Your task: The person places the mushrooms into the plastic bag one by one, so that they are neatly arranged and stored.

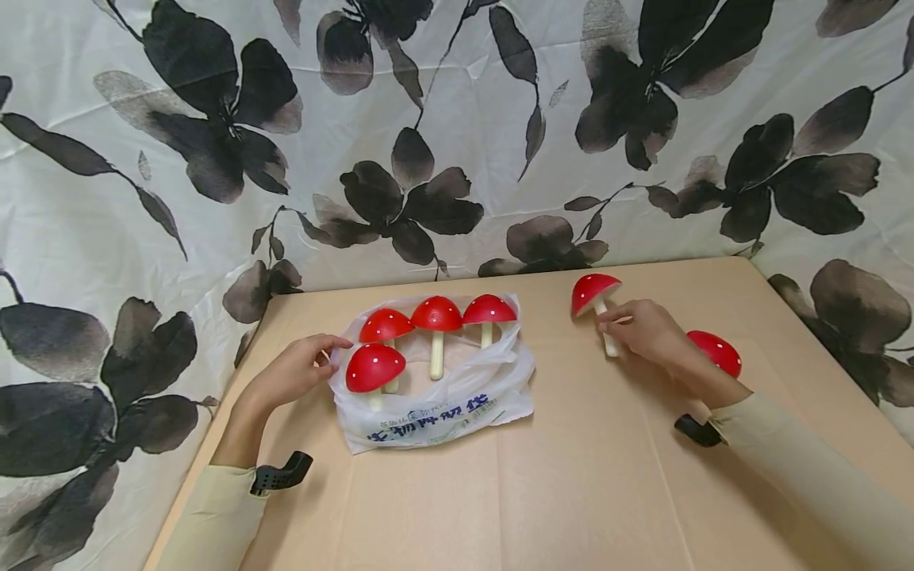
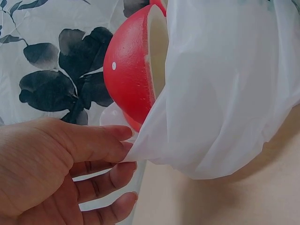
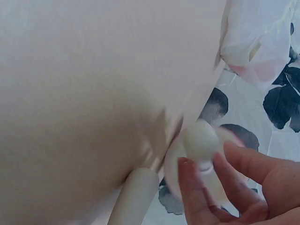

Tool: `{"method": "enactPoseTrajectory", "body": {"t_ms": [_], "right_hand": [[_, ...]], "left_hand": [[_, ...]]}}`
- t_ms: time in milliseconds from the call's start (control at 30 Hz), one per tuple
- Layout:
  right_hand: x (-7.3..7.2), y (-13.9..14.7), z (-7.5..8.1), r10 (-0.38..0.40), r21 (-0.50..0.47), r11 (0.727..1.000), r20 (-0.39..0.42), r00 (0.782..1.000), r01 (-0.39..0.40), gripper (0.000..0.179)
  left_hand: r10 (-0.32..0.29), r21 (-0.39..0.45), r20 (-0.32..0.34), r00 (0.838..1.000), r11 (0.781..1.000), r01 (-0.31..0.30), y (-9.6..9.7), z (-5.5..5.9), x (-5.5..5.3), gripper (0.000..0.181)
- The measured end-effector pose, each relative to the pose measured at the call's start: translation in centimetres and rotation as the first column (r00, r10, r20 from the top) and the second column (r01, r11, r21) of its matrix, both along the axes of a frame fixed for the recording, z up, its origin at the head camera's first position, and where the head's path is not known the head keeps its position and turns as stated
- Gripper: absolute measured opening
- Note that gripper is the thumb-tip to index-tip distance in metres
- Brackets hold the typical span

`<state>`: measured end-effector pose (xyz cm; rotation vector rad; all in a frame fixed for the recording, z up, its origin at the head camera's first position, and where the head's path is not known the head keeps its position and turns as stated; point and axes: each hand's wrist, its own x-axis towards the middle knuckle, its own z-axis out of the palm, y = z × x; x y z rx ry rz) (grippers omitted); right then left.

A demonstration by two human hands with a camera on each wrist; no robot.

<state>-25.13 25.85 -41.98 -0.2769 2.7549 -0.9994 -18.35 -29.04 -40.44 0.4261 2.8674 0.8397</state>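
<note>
A white plastic bag (image 1: 446, 424) with blue print lies on the table, its mouth towards the back. Several toy mushrooms with white-dotted red caps and pale stems are in it, one cap (image 1: 375, 367) at the front left. My left hand (image 1: 289, 373) pinches the bag's left edge between thumb and index finger; in the left wrist view a red cap (image 2: 133, 65) shows beside the film. Right of the bag, my right hand (image 1: 646, 333) grips another toy mushroom (image 1: 594, 293) by its stem, cap tilted up and left. In the right wrist view its stem end (image 3: 201, 140) faces the camera.
One more red-capped mushroom (image 1: 716, 353) sits on the table behind my right forearm, partly hidden by it. The light wooden table (image 1: 528, 507) meets a flower-patterned cloth (image 1: 457, 143) at its back and sides. Black straps (image 1: 282, 473) are on both wrists.
</note>
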Motion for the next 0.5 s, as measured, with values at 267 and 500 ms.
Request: {"method": "enactPoseTrajectory", "body": {"t_ms": [267,500], "right_hand": [[-0.5,0.1,0.6,-0.066,-0.054,0.996,0.028,0.997,0.067,0.025],[-0.8,0.2,1.2,0.007,-0.137,0.991,0.036,0.999,-0.002,0.030]], "left_hand": [[0.001,-0.003,0.000,1.000,1.000,-0.001,0.0,0.0,0.0,0.038],[0.010,-0.003,0.014,1.000,1.000,-0.010,0.2,0.1,0.0,0.039]]}}
